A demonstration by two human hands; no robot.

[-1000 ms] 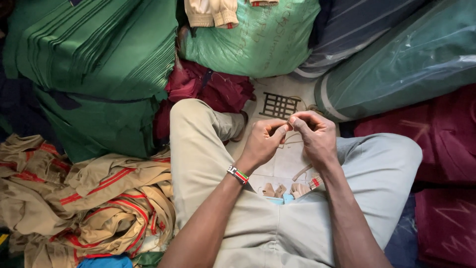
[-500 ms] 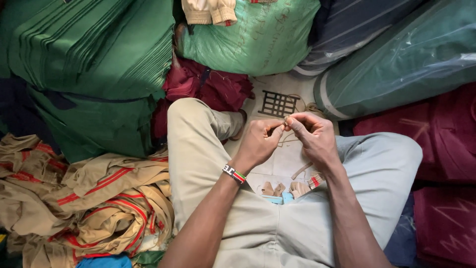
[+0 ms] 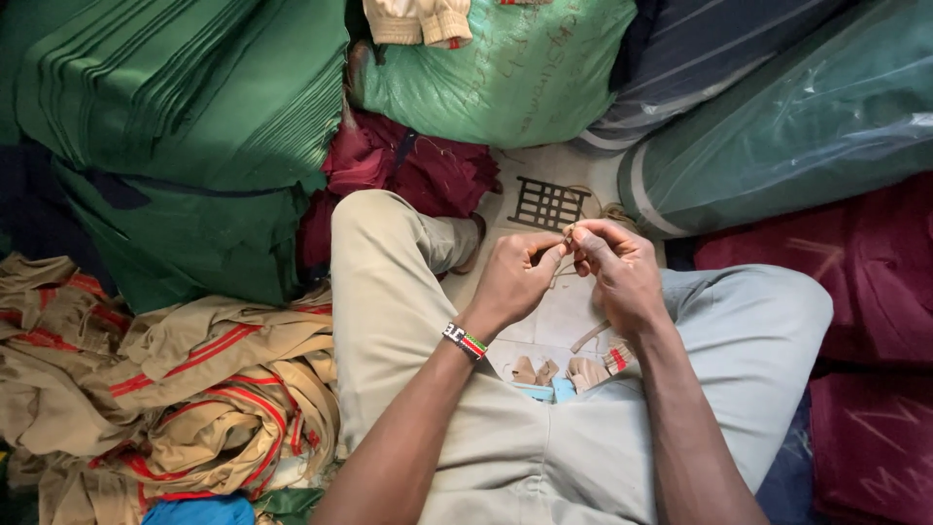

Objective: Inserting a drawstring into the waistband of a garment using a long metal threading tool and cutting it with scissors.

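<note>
My left hand point(image 3: 515, 277) and my right hand point(image 3: 617, 267) meet above my lap, fingertips pinched together on a small tan piece with a thin thread point(image 3: 567, 236) between them. It is too small to tell exactly what it is. A beaded band sits on my left wrist point(image 3: 466, 341). Small tan cloth pieces point(image 3: 569, 371) lie between my thighs, beside a blue scrap point(image 3: 544, 391). I sit cross-legged in pale grey trousers point(image 3: 389, 301).
A heap of khaki garments with red stripes point(image 3: 165, 389) lies at my left. Stacks of folded green cloth point(image 3: 185, 107), a green sack point(image 3: 505, 73), maroon fabric point(image 3: 408, 170) and a plastic-wrapped teal roll point(image 3: 787, 126) ring me. A dark grid-shaped item point(image 3: 547, 204) lies on the floor.
Both hands have stayed pinched together over my lap, shifting only slightly; the fingers work the small piece.
</note>
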